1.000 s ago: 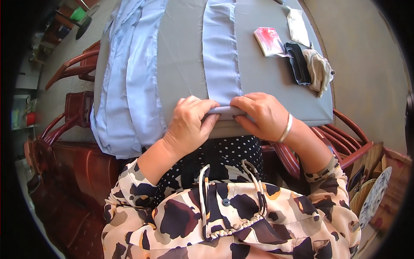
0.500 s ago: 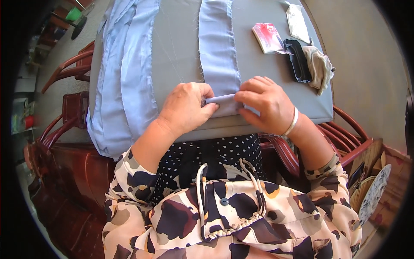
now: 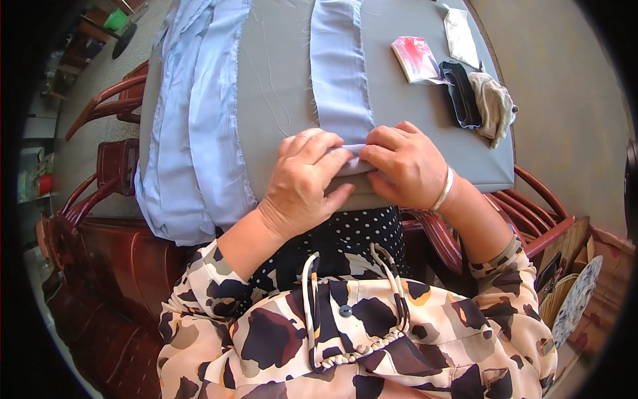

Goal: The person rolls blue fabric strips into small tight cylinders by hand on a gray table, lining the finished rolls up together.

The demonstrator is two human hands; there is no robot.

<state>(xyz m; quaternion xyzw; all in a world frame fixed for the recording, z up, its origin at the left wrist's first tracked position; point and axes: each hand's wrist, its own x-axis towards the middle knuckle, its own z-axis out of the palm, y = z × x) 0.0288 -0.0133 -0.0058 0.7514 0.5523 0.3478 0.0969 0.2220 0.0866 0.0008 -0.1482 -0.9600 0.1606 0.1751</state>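
A long light-blue fabric strip (image 3: 340, 66) runs down the grey padded table toward me, its long edges frayed. Its near end is folded or rolled over into a narrow band close to the table's front edge. The fingertips of my left hand (image 3: 302, 173) rest on the left part of this fold, the thumb held apart below it. My right hand (image 3: 409, 166), with a pale bangle at the wrist, grips the right part of the fold between fingers and thumb. The fingers hide both ends of the folded band.
More light-blue fabric (image 3: 206, 120) lies in long layers on the table's left, hanging over the front edge. Loose threads (image 3: 269, 80) lie beside it. At the far right are a pink-and-white packet (image 3: 417, 58), a white pouch (image 3: 460, 36), a black item (image 3: 460, 93) and beige cloth (image 3: 490, 106). Reddish wooden chairs (image 3: 109, 100) flank the table.
My left hand has shifted right along the fold and loosened its pinch, its thumb moving down and away. My right hand stays at the right end of the fold.
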